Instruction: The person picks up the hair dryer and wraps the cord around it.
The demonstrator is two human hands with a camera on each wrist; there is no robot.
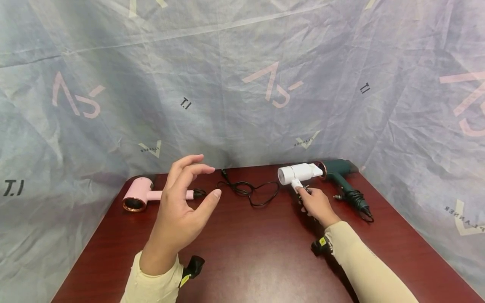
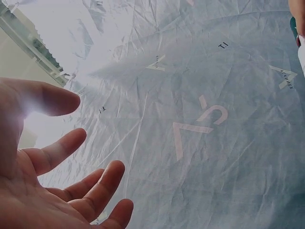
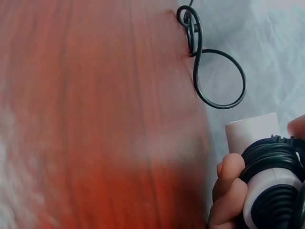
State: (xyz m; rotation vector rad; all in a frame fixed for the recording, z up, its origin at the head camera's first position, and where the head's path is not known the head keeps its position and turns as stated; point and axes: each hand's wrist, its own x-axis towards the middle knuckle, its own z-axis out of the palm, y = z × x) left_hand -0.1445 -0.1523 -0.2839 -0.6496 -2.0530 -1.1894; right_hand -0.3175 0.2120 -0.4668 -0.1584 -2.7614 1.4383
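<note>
My right hand (image 1: 320,205) grips the handle of a white hair dryer (image 1: 294,174), whose barrel points left and narrows to a nozzle on the right. A black cord (image 3: 269,155) is wound round that handle, with fingers (image 3: 228,200) curled beside it in the right wrist view. Raised over the left part of the table, my left hand (image 1: 176,214) has its fingers and thumb spread in a loose curve, holding nothing. Behind it lies a pink hair dryer (image 1: 139,190) with a copper rim, its handle partly hidden by the hand.
A dark green hair dryer (image 1: 341,174), cord wrapped round its handle, lies at the back right, partly behind the white one's nozzle. A loose black cord (image 1: 251,193) loops across the back middle of the red-brown table (image 1: 257,252). Grey printed fabric (image 1: 212,84) surrounds the table.
</note>
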